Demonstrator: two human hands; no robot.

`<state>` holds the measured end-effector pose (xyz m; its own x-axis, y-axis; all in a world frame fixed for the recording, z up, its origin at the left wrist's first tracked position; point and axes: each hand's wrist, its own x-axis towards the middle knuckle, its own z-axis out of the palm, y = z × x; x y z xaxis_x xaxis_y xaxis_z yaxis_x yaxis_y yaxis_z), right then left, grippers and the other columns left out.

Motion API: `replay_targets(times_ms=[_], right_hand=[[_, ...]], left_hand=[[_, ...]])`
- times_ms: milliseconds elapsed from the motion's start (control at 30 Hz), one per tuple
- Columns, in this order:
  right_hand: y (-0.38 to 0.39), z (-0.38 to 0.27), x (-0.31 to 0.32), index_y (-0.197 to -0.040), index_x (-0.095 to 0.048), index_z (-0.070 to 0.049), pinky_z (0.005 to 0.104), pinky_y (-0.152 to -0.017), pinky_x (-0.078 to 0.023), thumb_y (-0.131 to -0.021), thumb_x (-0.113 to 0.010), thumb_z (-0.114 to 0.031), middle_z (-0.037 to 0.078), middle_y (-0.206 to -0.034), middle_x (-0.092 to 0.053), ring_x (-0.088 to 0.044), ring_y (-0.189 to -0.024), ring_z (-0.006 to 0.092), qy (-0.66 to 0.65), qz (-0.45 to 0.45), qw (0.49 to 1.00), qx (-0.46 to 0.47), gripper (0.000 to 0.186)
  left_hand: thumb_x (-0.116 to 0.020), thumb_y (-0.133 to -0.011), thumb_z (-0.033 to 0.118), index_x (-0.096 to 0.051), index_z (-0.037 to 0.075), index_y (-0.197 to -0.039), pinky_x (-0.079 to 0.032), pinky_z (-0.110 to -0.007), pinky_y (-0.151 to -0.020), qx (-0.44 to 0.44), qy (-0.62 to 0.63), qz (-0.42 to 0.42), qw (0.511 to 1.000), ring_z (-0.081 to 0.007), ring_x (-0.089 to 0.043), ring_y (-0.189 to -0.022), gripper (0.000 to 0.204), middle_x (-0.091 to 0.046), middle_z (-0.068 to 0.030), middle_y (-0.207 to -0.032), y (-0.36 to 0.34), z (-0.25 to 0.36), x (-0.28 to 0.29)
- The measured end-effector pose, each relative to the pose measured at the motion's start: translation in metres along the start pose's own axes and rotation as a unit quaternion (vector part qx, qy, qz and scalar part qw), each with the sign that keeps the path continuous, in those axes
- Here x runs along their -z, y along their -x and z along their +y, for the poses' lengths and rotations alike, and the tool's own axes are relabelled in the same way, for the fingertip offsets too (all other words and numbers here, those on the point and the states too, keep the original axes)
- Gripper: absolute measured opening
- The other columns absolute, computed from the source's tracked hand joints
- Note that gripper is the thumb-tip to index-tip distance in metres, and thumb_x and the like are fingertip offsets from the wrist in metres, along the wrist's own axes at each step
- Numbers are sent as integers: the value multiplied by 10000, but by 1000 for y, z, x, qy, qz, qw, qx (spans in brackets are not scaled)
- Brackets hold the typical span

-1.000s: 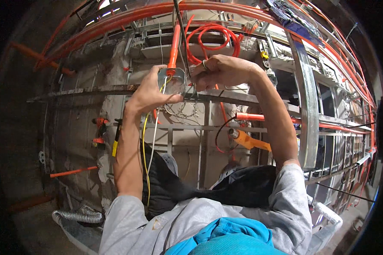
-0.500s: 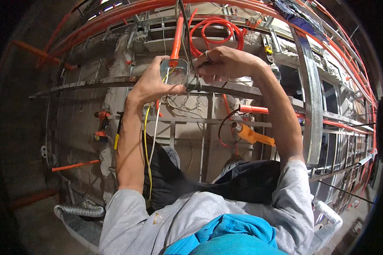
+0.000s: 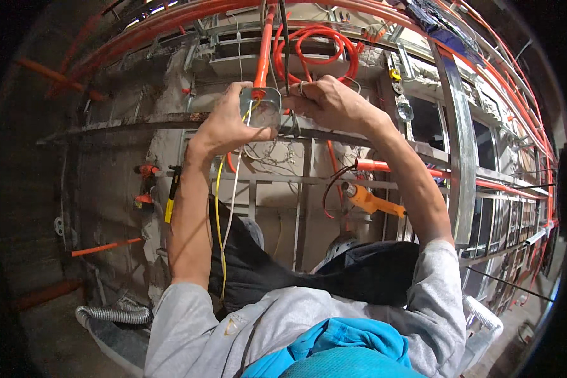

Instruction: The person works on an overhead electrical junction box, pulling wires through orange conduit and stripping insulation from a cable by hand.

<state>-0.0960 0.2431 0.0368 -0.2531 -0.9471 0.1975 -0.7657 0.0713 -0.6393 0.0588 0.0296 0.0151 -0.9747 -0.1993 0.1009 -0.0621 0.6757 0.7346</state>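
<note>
We're watching the L hand grasp a metal junction box at upper ctr, thumb along the lower edge, fingers round the L side. An orange conduit runs down into the top of the box, and we count 2 wires trailing out: 1 yellow wire, 1 white wire, both dropping beside the L forearm toward the dark trousers. The R hand is up at the box's R side, fingers bent, tips by a dark rod; we can't tell if it's gripping anything. Behind it, a red tubing coil. Lower R, near the R forearm, we spot an orange heat gun, nozzle to the L, w/ an orange pipe just above.
</note>
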Motion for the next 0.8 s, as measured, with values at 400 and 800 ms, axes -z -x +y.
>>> replay_targets(times_ms=[400, 800], right_hand=[[-26, 51, 49, -1108, -694, -23, 321, -735, -539, -968, -603, -616, 59, -889, -704, -654, -828, 164, -236, 4, 957, -166, 616], [-182, 145, 1, -1083, -592, -52, 508, -889, -585, -1016, -585, -495, 122, -870, -654, -679, -925, 295, -597, 71, 725, -336, 448]], left_hand=[[-687, -951, 537, -602, -27, -1336, -442, -301, -1018, 118, 185, -30, 975, -170, -630, -1089, 688, -682, -99, -1212, -11, 19, 5], [-639, -973, 576, -736, -51, -923, -484, -354, -679, 104, 188, -6, 977, -151, -600, -734, 636, -685, -85, -764, -49, -35, -23]])
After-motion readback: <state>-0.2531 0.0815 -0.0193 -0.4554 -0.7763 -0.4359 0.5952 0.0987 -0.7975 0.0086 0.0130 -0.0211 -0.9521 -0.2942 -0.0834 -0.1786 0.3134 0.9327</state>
